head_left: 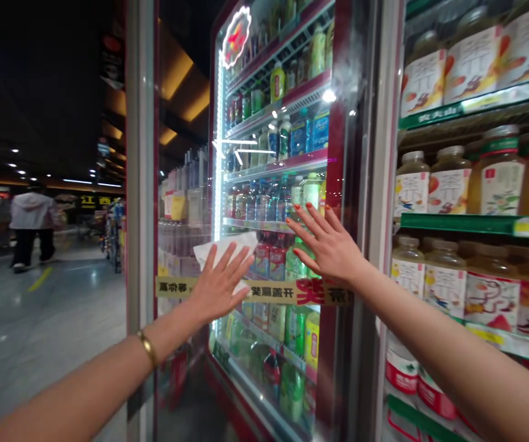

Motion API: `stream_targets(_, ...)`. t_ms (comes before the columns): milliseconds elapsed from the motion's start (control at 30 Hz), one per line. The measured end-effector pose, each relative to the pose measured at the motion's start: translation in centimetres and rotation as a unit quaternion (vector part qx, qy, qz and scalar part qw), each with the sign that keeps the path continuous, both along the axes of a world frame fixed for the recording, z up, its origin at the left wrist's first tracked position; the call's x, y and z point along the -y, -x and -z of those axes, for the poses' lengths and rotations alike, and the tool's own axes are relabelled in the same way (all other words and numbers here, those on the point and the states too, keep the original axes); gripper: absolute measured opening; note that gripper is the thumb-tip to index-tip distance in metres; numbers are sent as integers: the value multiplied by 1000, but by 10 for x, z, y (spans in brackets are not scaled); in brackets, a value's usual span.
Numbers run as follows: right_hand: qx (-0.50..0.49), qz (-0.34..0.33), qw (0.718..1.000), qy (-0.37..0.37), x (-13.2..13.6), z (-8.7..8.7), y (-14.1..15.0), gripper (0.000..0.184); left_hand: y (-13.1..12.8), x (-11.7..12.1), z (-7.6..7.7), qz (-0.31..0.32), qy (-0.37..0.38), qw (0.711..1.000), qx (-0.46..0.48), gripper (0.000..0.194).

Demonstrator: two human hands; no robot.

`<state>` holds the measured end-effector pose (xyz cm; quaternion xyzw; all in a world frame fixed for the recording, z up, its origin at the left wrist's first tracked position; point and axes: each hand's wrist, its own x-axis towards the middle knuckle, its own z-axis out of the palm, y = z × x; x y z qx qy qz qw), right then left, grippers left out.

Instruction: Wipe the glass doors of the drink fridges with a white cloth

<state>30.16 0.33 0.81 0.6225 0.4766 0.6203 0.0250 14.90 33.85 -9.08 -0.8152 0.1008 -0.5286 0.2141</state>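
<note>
A glass fridge door (186, 184) stands swung out in front of me. My left hand (221, 282) lies flat against the glass with fingers spread, pressing a white cloth (227, 245) under its fingertips. My right hand (326, 242) is open too, fingers stretched and spread, palm against the same glass near the door's right frame (361, 184). A yellow sticker strip (264, 291) with red characters runs across the glass below both hands. A gold bracelet (147, 348) sits on my left wrist.
Behind the glass a lit cooler (274, 153) holds shelves of bottled drinks. At right, open shelves (467, 221) carry jars of juice. To the left a shiny shop aisle (38, 307) stretches away, where a person in a white top (29, 227) walks.
</note>
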Motion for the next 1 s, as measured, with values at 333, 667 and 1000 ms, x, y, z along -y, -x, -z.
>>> stream_targets(333,-40,43,989,-138,-22,57,6,70,-19,-36,-28,-33,146,988,42,97)
stream_targets(667,-60,68,988,-122,-23,59,3,78,-30,-67,-26,-16,218,969,118,92)
stream_targets(1000,-82,70,987,-115,-24,60,1,77,-22,-45,93,38,174,984,5,89)
